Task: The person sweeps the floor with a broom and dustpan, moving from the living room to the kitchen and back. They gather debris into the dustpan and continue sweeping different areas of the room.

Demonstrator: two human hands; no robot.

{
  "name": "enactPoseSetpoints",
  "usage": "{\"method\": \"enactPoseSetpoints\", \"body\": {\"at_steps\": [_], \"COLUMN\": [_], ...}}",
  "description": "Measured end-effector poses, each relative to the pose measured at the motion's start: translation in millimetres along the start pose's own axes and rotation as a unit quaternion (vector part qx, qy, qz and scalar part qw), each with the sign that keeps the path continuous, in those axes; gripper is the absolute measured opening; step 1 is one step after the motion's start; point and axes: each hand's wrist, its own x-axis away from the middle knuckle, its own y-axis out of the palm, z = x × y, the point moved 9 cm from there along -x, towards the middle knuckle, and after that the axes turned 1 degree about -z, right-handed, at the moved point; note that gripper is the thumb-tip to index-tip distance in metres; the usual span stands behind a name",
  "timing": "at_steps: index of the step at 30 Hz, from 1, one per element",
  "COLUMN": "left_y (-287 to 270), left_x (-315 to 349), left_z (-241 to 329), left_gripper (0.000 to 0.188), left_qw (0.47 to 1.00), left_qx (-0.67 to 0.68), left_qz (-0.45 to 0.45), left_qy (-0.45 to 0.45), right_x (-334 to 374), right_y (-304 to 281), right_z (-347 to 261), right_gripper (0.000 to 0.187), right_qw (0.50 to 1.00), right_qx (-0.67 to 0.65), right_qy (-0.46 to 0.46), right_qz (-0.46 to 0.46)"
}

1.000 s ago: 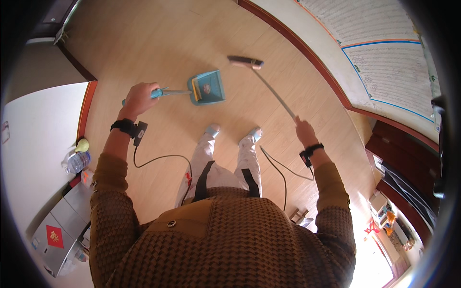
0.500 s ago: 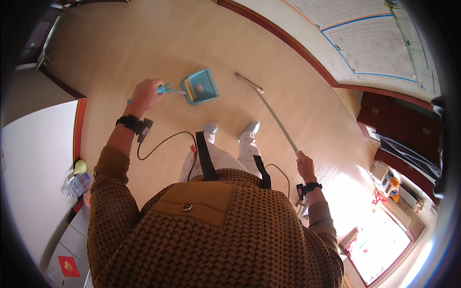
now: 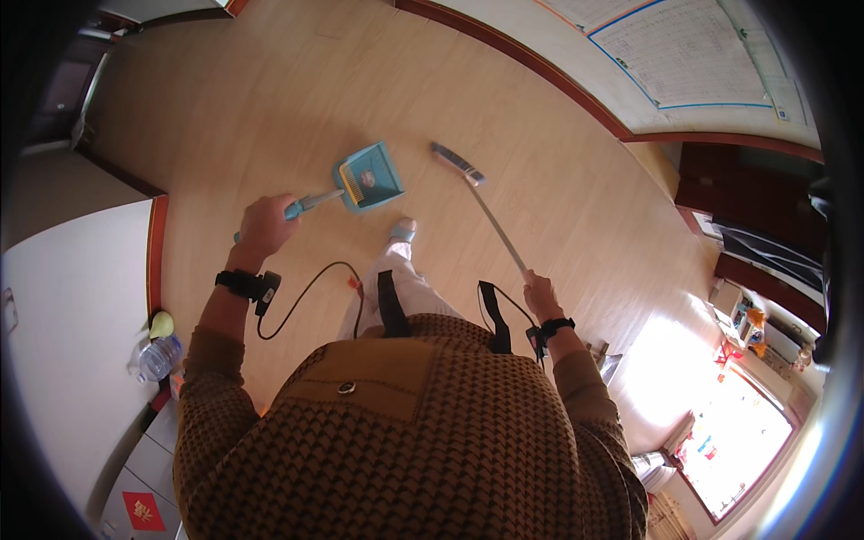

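My left hand (image 3: pixel 267 225) is wrapped round the handle of a blue dustpan (image 3: pixel 385 180). The pan has a yellow comb strip along its back, and a small pale clump (image 3: pixel 367 179) lies inside it. My right hand (image 3: pixel 542 295) grips the long pale stick of a broom (image 3: pixel 459 164). The broom's head, with dark bristles, is to the right of the dustpan, apart from it. Both tools are out in front of my feet, over the wooden floor (image 3: pixel 297 108). Whether either touches the floor, I cannot tell.
Along the left stands a white panel (image 3: pixel 81 270) with a dark red edge. Near its foot are a clear plastic bottle (image 3: pixel 160 358) and a yellow-green round thing (image 3: pixel 162 324). A wall with paper charts (image 3: pixel 684 63) runs at the upper right. Cables hang from both wrist straps.
My right hand and the broom have moved left, bringing the broom head nearer the dustpan. The dustpan sits slightly lower and further left. Only one foot shows now, where two showed before.
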Motion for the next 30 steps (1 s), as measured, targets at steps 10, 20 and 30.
{"method": "enactPoseSetpoints", "body": {"at_steps": [10, 20, 30], "left_y": [10.7, 27.2, 52.2], "left_x": [30.9, 53.4, 32.5], "left_z": [55.8, 76.9, 77.5], "left_gripper": [0.008, 0.012, 0.014], "left_qw": [0.992, 0.991, 0.992], "left_qx": [-0.058, -0.064, -0.064], "left_qz": [0.013, -0.021, -0.025], "left_qy": [0.108, 0.118, 0.103], "right_x": [83.2, 163.1, 126.6], "right_y": [27.8, 62.7, 146.5], "right_z": [38.2, 52.6, -23.2], "right_gripper": [0.042, 0.02, 0.013], "right_qw": [0.999, 0.979, 0.961], "right_qx": [0.003, -0.16, -0.206], "right_qy": [-0.009, 0.043, 0.094], "right_qz": [0.05, 0.117, 0.159]}}
